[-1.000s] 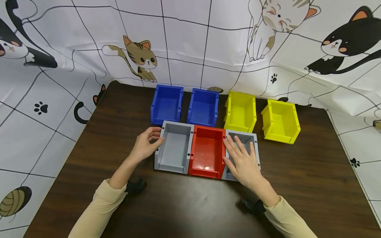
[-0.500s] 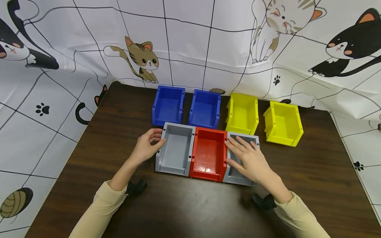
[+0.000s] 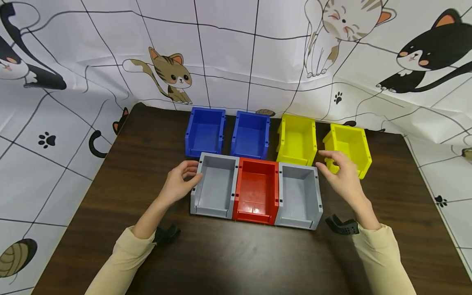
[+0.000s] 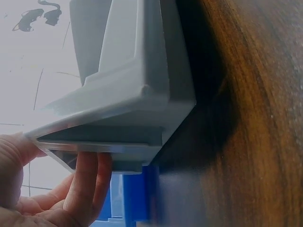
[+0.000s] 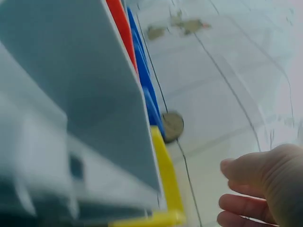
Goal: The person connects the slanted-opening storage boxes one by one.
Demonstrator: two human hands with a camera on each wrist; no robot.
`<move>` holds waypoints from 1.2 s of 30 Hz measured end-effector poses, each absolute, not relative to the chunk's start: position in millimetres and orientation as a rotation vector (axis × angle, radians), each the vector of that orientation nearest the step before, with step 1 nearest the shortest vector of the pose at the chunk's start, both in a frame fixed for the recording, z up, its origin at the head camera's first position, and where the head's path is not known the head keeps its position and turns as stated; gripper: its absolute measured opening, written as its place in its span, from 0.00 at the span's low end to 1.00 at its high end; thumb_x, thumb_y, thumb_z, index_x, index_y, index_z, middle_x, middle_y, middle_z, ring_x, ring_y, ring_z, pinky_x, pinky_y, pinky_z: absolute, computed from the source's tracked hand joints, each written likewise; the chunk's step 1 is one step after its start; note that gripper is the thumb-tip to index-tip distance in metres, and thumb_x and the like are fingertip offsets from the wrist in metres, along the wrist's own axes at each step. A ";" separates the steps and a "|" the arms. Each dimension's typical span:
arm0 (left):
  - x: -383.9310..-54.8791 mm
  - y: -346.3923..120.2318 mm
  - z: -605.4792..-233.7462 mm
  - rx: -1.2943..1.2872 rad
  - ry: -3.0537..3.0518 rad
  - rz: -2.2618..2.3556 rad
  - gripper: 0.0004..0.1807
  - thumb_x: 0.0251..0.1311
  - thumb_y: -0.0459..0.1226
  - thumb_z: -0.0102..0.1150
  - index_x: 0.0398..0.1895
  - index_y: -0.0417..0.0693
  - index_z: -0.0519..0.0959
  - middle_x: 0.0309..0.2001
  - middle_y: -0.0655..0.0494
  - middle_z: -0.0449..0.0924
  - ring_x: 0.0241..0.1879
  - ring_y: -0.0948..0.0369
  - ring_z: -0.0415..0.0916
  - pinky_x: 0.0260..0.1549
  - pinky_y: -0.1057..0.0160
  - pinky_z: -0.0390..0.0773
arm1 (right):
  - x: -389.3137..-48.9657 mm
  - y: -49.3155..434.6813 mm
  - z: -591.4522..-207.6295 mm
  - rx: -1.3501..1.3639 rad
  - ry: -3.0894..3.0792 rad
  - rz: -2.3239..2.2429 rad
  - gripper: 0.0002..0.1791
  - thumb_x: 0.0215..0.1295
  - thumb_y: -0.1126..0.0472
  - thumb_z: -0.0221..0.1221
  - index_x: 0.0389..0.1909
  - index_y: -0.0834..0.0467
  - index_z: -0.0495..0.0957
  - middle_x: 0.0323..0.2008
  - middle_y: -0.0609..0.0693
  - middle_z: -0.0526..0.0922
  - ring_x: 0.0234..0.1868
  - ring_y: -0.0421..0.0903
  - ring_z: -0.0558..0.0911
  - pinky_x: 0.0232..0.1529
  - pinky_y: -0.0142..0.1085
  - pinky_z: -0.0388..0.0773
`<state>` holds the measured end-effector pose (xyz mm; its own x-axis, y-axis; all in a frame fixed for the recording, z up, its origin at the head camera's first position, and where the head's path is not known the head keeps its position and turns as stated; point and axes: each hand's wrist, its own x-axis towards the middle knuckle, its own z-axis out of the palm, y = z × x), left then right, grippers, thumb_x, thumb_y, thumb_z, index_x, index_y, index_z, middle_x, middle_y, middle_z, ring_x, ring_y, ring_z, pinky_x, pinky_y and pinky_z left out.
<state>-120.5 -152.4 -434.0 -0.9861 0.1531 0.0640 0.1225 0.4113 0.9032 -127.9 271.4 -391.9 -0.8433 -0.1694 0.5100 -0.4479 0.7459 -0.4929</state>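
In the head view a grey bin (image 3: 216, 186), a red bin (image 3: 256, 190) and a second grey bin (image 3: 298, 196) stand side by side in a touching row. My left hand (image 3: 179, 184) grips the outer side wall of the left grey bin. The left wrist view has its thumb at the rim and its fingers (image 4: 85, 184) against the outside. My right hand (image 3: 344, 176) hovers beyond the right grey bin, thumb and fingers apart, holding nothing. It partly covers the right yellow bin (image 3: 352, 143); whether it touches that bin I cannot tell.
Behind the row stand two blue bins (image 3: 205, 131) (image 3: 250, 134) and another yellow bin (image 3: 297, 139). Everything sits on a dark wooden table (image 3: 236, 258). A white cat-print cloth (image 3: 228, 53) hangs behind the table.
My right hand has lifted away from over the right grey bin and moved right, towards the right yellow bin. My left hand stays at the left grey bin.
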 end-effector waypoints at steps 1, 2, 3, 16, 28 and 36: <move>-120.1 -152.7 -434.0 0.255 2.618 1.664 0.20 0.57 0.28 0.60 0.52 0.28 0.71 0.45 0.33 0.78 0.44 0.45 0.77 0.48 0.51 0.75 | -130.5 276.0 -392.8 0.450 -2.495 0.862 0.18 0.49 0.75 0.66 0.43 0.70 0.78 0.39 0.64 0.81 0.38 0.54 0.76 0.38 0.34 0.67; -119.7 -152.9 -433.9 0.256 2.621 1.663 0.20 0.57 0.28 0.60 0.52 0.28 0.71 0.45 0.33 0.78 0.44 0.45 0.77 0.48 0.51 0.75 | -133.0 280.4 -393.7 0.428 -2.487 0.856 0.18 0.49 0.76 0.66 0.43 0.70 0.78 0.39 0.64 0.81 0.39 0.55 0.76 0.38 0.33 0.68; -119.3 -153.0 -433.9 0.258 2.624 1.661 0.20 0.57 0.29 0.60 0.52 0.28 0.71 0.45 0.33 0.78 0.44 0.45 0.77 0.48 0.51 0.75 | -135.2 284.4 -394.6 0.407 -2.480 0.853 0.18 0.49 0.76 0.66 0.43 0.71 0.78 0.40 0.65 0.81 0.40 0.56 0.76 0.38 0.33 0.68; -119.9 -153.4 -435.7 0.262 2.635 1.652 0.19 0.57 0.28 0.60 0.51 0.28 0.71 0.43 0.34 0.78 0.43 0.45 0.77 0.47 0.51 0.75 | -159.2 332.2 -398.2 0.112 -2.483 0.881 0.17 0.56 0.71 0.63 0.48 0.69 0.78 0.44 0.65 0.79 0.45 0.56 0.77 0.39 0.13 0.61; -119.5 -152.1 -432.8 0.249 2.619 1.652 0.20 0.56 0.27 0.60 0.51 0.28 0.71 0.44 0.34 0.78 0.43 0.45 0.77 0.47 0.51 0.75 | -185.0 364.5 -396.1 -0.265 -2.496 0.990 0.19 0.62 0.63 0.60 0.53 0.65 0.77 0.48 0.59 0.78 0.43 0.39 0.75 0.39 0.20 0.69; -119.5 -151.9 -431.9 0.266 2.621 1.654 0.20 0.56 0.27 0.60 0.51 0.28 0.71 0.43 0.34 0.78 0.43 0.45 0.77 0.46 0.51 0.75 | -194.9 384.0 -398.4 -0.502 -2.478 1.125 0.22 0.62 0.59 0.60 0.57 0.62 0.75 0.47 0.49 0.76 0.41 0.30 0.72 0.40 0.20 0.71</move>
<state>-119.5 -151.9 -431.9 -0.9849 0.1604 0.0649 0.1276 0.4202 0.8984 -194.9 384.0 -398.4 -0.8671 0.4626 0.1850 0.1651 0.6172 -0.7693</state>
